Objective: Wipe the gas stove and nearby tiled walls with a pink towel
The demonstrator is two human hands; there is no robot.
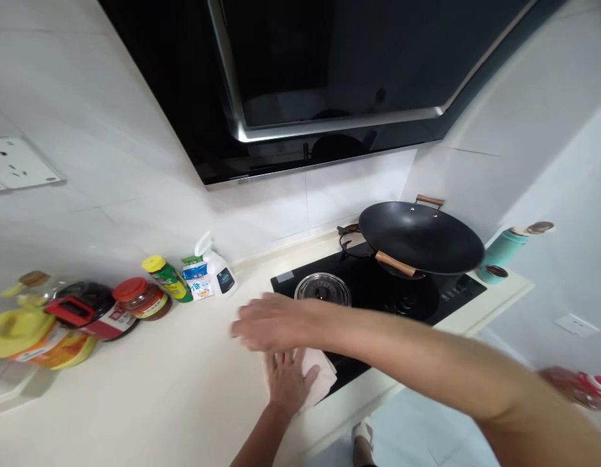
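Observation:
My left hand lies flat with its fingers spread on a folded pale pink cloth, at the left front edge of the black gas stove. Just beyond it, my right hand is held above the pale counter, its forearm crossing in front of the stove. Its fingers are somewhat blurred and loosely extended, with nothing visible in them. Nearest to this hand along the wall stand a white spray bottle, a blue-and-white packet and a green canister with a yellow cap.
A black wok with wooden handles sits on the stove's right side. Left of it is a bare burner. Overhead hangs a black range hood. A red-lidded jar, a dark bottle and a yellow oil jug stand at left.

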